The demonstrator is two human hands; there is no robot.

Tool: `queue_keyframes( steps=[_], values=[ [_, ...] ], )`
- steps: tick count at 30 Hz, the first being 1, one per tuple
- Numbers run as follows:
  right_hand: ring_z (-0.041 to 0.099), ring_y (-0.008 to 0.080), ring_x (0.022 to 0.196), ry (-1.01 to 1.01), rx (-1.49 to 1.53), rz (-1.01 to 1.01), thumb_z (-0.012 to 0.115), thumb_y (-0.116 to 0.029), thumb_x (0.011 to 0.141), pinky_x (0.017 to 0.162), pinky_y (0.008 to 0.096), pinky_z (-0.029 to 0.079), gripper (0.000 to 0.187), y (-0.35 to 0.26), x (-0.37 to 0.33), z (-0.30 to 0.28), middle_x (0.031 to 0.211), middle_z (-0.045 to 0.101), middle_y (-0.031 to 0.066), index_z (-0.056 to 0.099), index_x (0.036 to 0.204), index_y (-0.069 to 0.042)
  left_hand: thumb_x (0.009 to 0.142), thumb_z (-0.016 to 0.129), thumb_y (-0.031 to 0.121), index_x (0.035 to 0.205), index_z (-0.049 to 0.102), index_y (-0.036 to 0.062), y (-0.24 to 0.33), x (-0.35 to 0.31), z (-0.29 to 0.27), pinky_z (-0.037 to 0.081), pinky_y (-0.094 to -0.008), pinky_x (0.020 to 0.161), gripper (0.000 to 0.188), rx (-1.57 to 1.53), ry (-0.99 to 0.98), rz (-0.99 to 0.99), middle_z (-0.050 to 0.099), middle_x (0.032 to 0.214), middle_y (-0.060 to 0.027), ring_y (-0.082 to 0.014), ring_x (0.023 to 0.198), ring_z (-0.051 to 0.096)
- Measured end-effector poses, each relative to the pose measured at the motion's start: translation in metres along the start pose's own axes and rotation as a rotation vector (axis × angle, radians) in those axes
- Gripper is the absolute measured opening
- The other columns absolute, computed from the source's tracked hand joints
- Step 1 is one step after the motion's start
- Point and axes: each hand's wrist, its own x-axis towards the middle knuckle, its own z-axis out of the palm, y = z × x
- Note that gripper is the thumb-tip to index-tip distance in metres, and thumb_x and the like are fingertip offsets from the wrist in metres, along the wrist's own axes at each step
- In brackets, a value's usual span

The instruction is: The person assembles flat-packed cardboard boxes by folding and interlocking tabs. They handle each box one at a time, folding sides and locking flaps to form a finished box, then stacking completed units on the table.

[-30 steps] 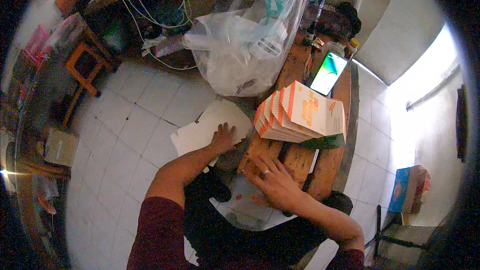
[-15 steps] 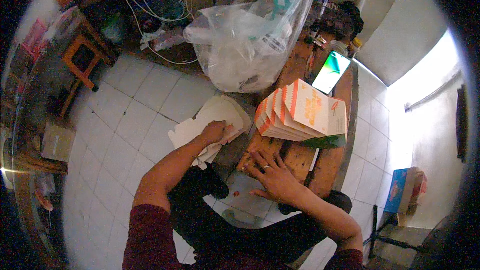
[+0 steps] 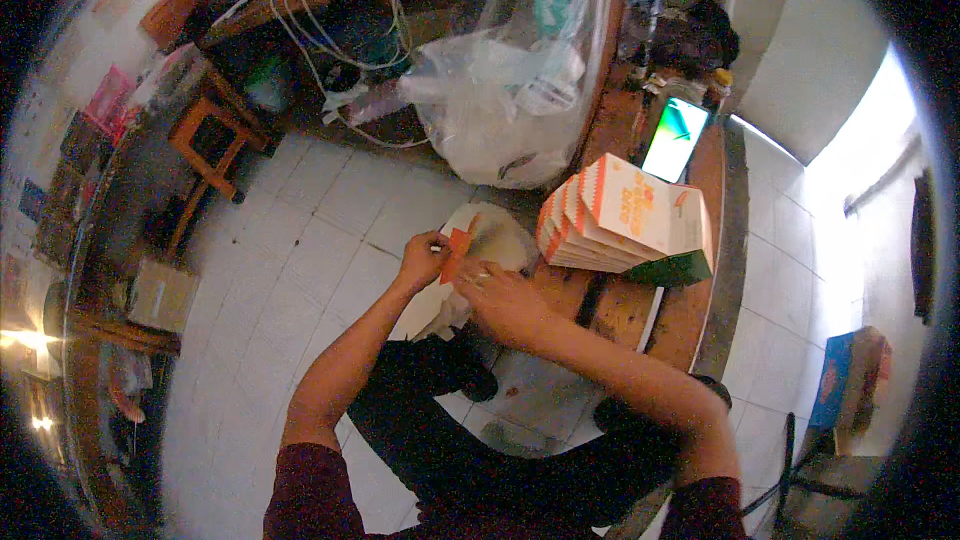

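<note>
In front of my knees, my left hand (image 3: 424, 260) pinches the edge of an orange and white paper carton blank (image 3: 457, 252). My right hand (image 3: 495, 298) grips the same piece from the other side, its fingers partly hiding it. Pale flat carton blanks (image 3: 505, 236) lie beneath and behind both hands, beside the wooden bench. To the right, on the bench, stands a nested stack of white and orange paper food boxes (image 3: 632, 212), with a dark green panel at its lower right. Neither hand touches that stack.
A large clear plastic bag (image 3: 500, 115) with pale contents hangs beyond the blanks. Past the boxes, a lit phone (image 3: 675, 140) lies on the wooden bench (image 3: 575, 290), near a bottle (image 3: 642, 0). White cables (image 3: 320, 50) dangle at the back left, near a wooden stool (image 3: 215, 140).
My left hand has lifted an orange-printed blank from the pile. My right hand has left the bench edge and moved left onto that blank. The whole view has shifted slightly.
</note>
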Motion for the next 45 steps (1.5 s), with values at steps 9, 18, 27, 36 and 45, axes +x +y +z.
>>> queue_keyframes(
  steps=[9,18,27,36,45],
  values=[
    [0.048,0.0398,0.116,-0.061,0.288,0.688,0.062,-0.018,0.078,0.088,0.0495,0.049,0.067,-0.020,0.050,0.100,0.136,0.038,0.0236,0.034,0.136,0.000,0.078,0.063,0.010,0.084,0.064,-0.0021,0.002,0.022,0.013,0.053,-0.0357,0.064,0.013,-0.050,0.076,-0.148,0.067,0.078,-0.0138,-0.0195,0.069,0.063],
    [0.033,0.0435,0.129,0.053,0.481,0.583,0.061,-0.034,0.085,0.106,0.0482,0.032,0.073,-0.026,0.054,0.167,0.142,0.033,0.0269,0.029,0.141,0.000,0.082,0.058,0.006,0.092,0.061,0.0010,0.038,-0.011,-0.102,0.051,-0.0308,0.066,0.012,-0.104,0.648,-0.129,0.064,0.080,-0.0104,-0.0165,0.074,0.062],
    [0.050,0.0287,0.119,0.357,1.338,0.407,0.064,-0.019,0.087,0.093,0.0398,0.046,0.055,-0.083,0.030,0.045,0.134,0.046,0.0202,0.040,0.132,0.000,0.093,0.053,0.018,0.119,0.048,0.0050,0.110,-0.128,-0.199,0.052,-0.0383,0.074,0.029,-0.894,1.108,-0.004,0.059,0.105,-0.0087,-0.0230,0.090,0.060],
    [0.062,0.0147,0.086,0.579,0.874,0.530,0.065,-0.011,0.084,0.071,0.0294,0.052,0.033,-0.032,-0.079,-0.146,0.098,0.065,0.0058,0.054,0.113,0.001,0.092,0.053,0.017,0.118,0.049,0.0036,0.115,-0.134,-0.114,0.049,-0.0359,0.079,0.030,-0.724,0.723,-0.164,0.059,0.106,-0.0093,-0.0213,0.095,0.058],
    [0.053,0.0367,0.106,-0.115,0.405,0.085,0.071,-0.024,0.078,0.091,0.0430,0.042,0.045,0.023,-0.106,-0.195,0.111,0.058,0.0192,0.055,0.113,-0.001,0.087,0.065,0.027,0.110,0.061,-0.0009,0.272,-0.055,-0.057,0.051,-0.0293,0.069,0.036,-0.447,-0.538,0.164,0.067,0.087,-0.0089,-0.0127,0.077,0.061]
  ],
)
